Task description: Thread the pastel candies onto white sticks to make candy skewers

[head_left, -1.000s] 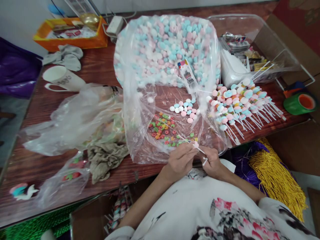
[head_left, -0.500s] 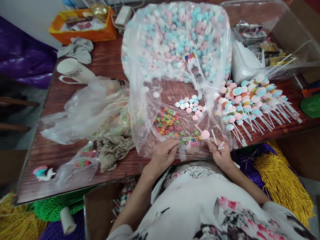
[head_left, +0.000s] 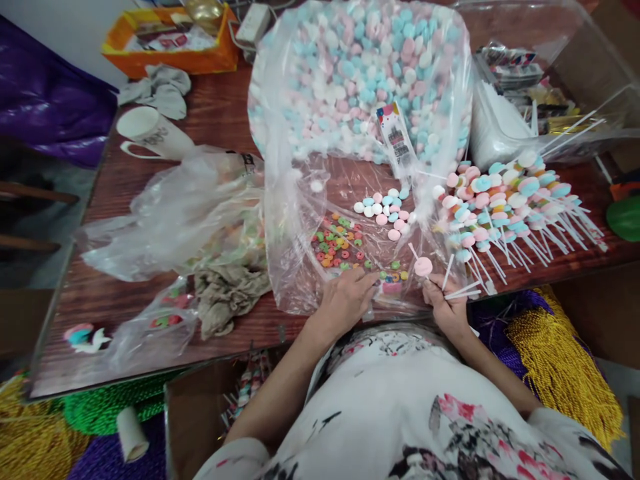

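Observation:
My right hand (head_left: 447,307) grips a few thin white sticks; one of them carries a pink candy disc (head_left: 423,267) near its tip. My left hand (head_left: 346,298) rests on clear plastic at the table's near edge, fingertips pinching at small coloured ring candies (head_left: 340,243). A loose handful of pink, blue and white candy discs (head_left: 383,208) lies just beyond. Behind them sits a big clear bag (head_left: 360,73) full of the same pastel candies. To the right lies a heap of finished candy skewers (head_left: 505,200).
A crumpled plastic bag (head_left: 170,213) and a brown rag (head_left: 227,297) lie left of my hands. A white mug (head_left: 150,132) and an orange tray (head_left: 165,40) sit far left. A clear box (head_left: 540,80) holds white sticks and packets. Green and gold cords (head_left: 560,360) hang below the wooden table.
My hands have parted: the left moved onto the ring candies, while the right carried the sticks with the pink disc to the right. The camera shifted slightly.

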Motion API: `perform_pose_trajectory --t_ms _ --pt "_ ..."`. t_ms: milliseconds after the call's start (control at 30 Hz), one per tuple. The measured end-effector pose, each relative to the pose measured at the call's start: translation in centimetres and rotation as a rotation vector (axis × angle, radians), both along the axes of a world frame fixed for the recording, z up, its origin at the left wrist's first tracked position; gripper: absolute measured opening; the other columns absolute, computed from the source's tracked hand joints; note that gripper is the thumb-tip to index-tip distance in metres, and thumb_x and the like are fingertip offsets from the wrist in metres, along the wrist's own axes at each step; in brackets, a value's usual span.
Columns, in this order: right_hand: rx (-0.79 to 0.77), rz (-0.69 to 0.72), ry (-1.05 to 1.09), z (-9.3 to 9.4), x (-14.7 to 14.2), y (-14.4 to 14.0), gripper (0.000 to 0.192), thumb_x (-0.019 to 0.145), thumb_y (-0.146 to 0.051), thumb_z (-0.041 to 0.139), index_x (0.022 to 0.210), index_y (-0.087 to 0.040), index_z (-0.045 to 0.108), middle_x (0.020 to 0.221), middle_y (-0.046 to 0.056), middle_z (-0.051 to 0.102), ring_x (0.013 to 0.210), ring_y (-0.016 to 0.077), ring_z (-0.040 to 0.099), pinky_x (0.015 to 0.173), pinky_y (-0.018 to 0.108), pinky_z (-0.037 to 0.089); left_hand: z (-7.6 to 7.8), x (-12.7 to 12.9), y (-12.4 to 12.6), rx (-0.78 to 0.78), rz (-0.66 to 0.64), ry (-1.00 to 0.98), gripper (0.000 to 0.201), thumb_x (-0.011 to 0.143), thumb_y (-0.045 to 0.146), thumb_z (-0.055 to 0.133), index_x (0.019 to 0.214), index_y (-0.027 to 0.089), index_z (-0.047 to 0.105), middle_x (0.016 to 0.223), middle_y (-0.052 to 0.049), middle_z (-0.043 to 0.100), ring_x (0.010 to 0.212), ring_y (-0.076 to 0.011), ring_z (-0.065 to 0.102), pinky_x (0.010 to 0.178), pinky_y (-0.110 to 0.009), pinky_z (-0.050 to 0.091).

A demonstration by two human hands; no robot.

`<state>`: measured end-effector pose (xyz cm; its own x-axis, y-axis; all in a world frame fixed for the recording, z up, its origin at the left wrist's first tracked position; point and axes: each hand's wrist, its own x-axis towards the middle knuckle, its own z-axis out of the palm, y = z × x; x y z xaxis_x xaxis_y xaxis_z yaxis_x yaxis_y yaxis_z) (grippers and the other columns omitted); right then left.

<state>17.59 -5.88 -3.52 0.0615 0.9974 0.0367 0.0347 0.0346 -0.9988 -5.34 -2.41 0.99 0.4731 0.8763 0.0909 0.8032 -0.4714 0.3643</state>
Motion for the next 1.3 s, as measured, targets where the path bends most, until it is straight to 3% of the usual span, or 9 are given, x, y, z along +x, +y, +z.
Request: perform_pose_trajectory --t_ms 167,333,567,700,800,900,1000,1100,1300 --pt "-0.023 0.006 -0.012 -0.2 0.1 0.0 0.023 0.094 -0.038 0.054 0.089 -0.019 0.066 0.056 -0.006 0.041 0.049 0.0090 0.036 0.048 0.023 0.031 -0.2 -0.2 1.3 0.102 0.063 -0.050 0.019 0.091 0.018 0.052 0.095 0.019 0.070 0.077 -0.005 0.064 0.073 -0.0165 0.060 0.068 -0.027 0.048" --pt "-0.045 0.020 0.008 -0.2 0.3 0.1 0.025 0.095 -0.038 0.052 0.087 -0.019 0.064 0.056 -0.005 0.040 0.050 0.0096 0.037 0.047 0.023 0.031 -0.5 -1.1 2.2 0.178 0.119 -0.212 0.018 0.092 0.021 0.053 0.097 0.019 0.070 0.083 -0.005 0.067 0.076 -0.0157 0.062 0.071 -0.028 0.050" --pt "-0.031 0.007 0.037 -0.4 0.3 0.1 0.024 0.095 -0.037 0.052 0.082 -0.019 0.062 0.056 -0.005 0.040 0.050 0.0091 0.037 0.046 0.022 0.030 0.2 -0.6 2.0 0.063 0.127 -0.384 0.014 0.090 0.021 0.056 0.092 0.019 0.070 0.080 -0.003 0.068 0.075 -0.0143 0.063 0.071 -0.026 0.049" --pt "-0.028 -0.008 0.012 -0.3 0.3 0.1 0.022 0.094 -0.037 0.053 0.085 -0.019 0.061 0.058 -0.005 0.041 0.052 0.0094 0.038 0.047 0.022 0.031 0.8 3.3 1.7 -0.018 -0.064 -0.224 0.014 0.088 0.017 0.055 0.089 0.018 0.069 0.083 -0.006 0.066 0.077 -0.0167 0.061 0.070 -0.028 0.048" --pt "-0.029 -0.003 -0.001 0.0 0.4 0.0 0.022 0.094 -0.037 0.054 0.085 -0.018 0.061 0.059 -0.005 0.041 0.052 0.0094 0.039 0.047 0.022 0.031 0.8 6.4 1.7 -0.020 -0.113 0.051 0.018 0.082 0.010 0.055 0.094 0.016 0.068 0.088 -0.010 0.063 0.084 -0.0222 0.060 0.068 -0.032 0.048" --pt "-0.022 -0.006 0.021 0.2 0.6 -0.1 0.020 0.094 -0.036 0.054 0.086 -0.019 0.060 0.058 -0.005 0.041 0.052 0.0093 0.039 0.047 0.022 0.031 0.3 7.7 1.5 0.040 -0.146 0.127 0.019 0.082 0.007 0.052 0.092 0.014 0.067 0.094 -0.012 0.063 0.092 -0.0269 0.058 0.067 -0.034 0.048" --pt "-0.021 -0.010 0.040 0.1 0.7 -0.2 0.019 0.095 -0.035 0.053 0.088 -0.018 0.060 0.058 -0.005 0.041 0.051 0.0095 0.038 0.048 0.023 0.031 -0.4 6.8 1.2 0.090 -0.135 -0.030 0.019 0.082 0.006 0.051 0.091 0.013 0.066 0.094 -0.012 0.065 0.094 -0.0261 0.058 0.073 -0.036 0.050" --pt "0.007 0.004 0.008 0.1 0.8 -0.2 0.021 0.096 -0.033 0.051 0.084 -0.018 0.060 0.058 -0.005 0.042 0.051 0.0094 0.039 0.048 0.023 0.032 -0.7 4.4 0.9 0.078 -0.051 -0.348 0.017 0.086 0.009 0.051 0.094 0.014 0.066 0.089 -0.009 0.068 0.084 -0.0192 0.061 0.077 -0.033 0.050" --pt "0.216 0.095 -0.322 0.5 0.8 -0.1 0.017 0.095 -0.023 0.051 0.087 -0.019 0.065 0.061 -0.002 0.055 0.054 0.0112 0.051 0.055 0.024 0.044 -0.8 -0.4 0.4 -0.022 0.310 -0.655 0.009 0.084 0.022 0.063 0.083 0.018 0.071 0.079 -0.003 0.072 0.073 -0.0147 0.065 0.073 -0.028 0.050"
